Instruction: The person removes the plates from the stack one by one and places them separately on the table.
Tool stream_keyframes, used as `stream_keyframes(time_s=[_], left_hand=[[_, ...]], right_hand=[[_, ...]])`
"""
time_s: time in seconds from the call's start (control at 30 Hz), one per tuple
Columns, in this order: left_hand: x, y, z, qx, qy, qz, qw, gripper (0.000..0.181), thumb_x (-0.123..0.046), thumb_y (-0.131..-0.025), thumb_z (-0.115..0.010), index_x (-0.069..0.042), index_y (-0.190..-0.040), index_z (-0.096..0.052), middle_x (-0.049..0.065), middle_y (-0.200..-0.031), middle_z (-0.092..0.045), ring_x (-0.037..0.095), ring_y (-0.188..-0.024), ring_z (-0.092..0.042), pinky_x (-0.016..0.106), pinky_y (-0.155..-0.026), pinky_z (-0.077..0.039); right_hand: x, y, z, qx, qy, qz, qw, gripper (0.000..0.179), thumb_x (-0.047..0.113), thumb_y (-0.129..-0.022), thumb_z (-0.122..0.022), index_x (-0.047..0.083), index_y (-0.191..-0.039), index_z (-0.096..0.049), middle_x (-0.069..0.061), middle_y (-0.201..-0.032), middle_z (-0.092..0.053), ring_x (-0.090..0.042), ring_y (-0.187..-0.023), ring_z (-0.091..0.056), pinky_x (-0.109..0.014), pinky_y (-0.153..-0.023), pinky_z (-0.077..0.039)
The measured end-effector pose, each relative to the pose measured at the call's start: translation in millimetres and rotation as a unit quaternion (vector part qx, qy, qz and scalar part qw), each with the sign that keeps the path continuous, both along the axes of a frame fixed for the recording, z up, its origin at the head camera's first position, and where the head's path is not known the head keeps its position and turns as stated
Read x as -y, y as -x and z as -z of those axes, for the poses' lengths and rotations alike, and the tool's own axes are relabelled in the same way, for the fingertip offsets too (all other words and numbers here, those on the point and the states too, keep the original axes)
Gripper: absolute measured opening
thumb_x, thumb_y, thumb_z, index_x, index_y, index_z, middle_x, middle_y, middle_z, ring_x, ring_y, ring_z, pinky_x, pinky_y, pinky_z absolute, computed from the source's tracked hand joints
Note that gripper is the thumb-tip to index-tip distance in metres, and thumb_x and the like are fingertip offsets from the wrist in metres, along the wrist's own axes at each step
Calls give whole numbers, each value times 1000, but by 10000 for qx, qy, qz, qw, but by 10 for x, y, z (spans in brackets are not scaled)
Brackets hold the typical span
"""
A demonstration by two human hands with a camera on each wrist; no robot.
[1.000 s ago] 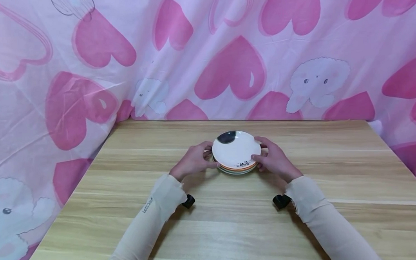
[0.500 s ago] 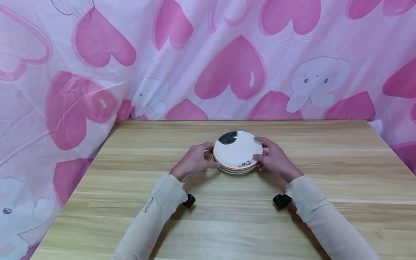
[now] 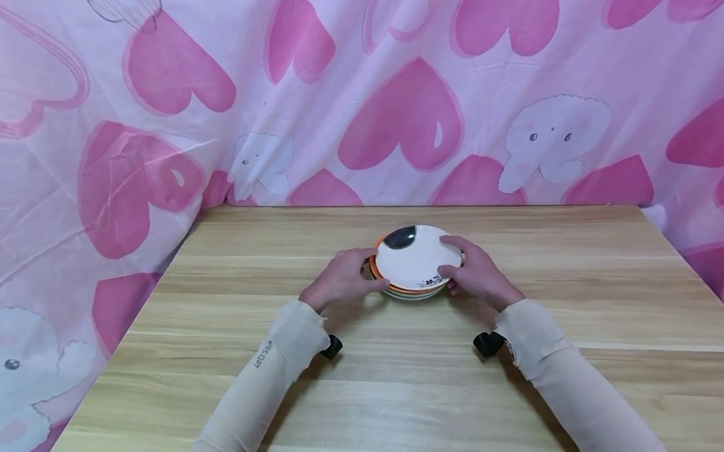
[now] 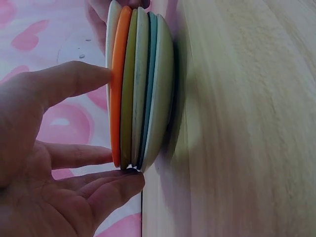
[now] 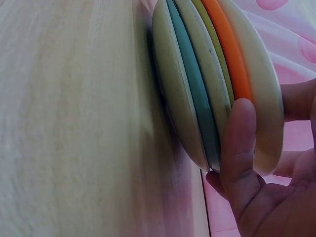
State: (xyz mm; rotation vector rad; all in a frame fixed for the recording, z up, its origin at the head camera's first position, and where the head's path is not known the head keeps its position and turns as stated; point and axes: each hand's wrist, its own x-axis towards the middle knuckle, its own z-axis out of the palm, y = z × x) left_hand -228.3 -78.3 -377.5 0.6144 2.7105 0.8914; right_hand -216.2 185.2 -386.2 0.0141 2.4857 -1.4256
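Observation:
A stack of small round plates stands on the wooden table in the head view. The top one, a white plate (image 3: 417, 258) with a dark patch and a small flower print, sits shifted right of those below. My right hand (image 3: 478, 271) grips its right rim. Opposite, my left hand (image 3: 343, 278) holds the left side of the stack, a fingertip on the orange plate (image 4: 118, 89). Beneath it the left wrist view shows an olive plate (image 4: 127, 98), a teal plate (image 4: 150, 64) and pale ones. In the right wrist view one finger (image 5: 240, 133) lies across the stacked rims.
Wooden table (image 3: 402, 401) surrounds the stack, its back edge not far behind it. A pink curtain (image 3: 392, 101) with hearts and white animals hangs behind and on the sides. Both forearms wear light sleeves (image 3: 253, 375), with black wrist devices (image 3: 488, 344).
The white plate has slid a little to the right over the stack, baring more of the orange rim at its left. My left hand has followed slightly rightward.

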Motion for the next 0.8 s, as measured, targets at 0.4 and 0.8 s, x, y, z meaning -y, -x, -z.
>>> stream_keyframes(time_s=[0.4,0.8], left_hand=[[-10,-2,-9,103,-158,-57,9998,45,-33,-85,-79,-14,-124,-67,0,-104,-69,18,-94,-58,25,-77,-49],[-23,-4,-31,205,10,-275,9994,71,-36,-83,-80,-5,-142,-55,10,-140,-63,23,-125,-58,38,-111,-48]], right_hand=[[-42,-11,-41,38,234,-70,9997,72,1,-95,-56,7,-159,-25,-32,-123,-58,-12,-60,-62,-28,-61,-61],[-154,-23,-54,-398,266,-24,9988,66,-1,-93,-58,2,-155,-34,-33,-142,-46,-12,-60,-65,-30,-62,-62]])
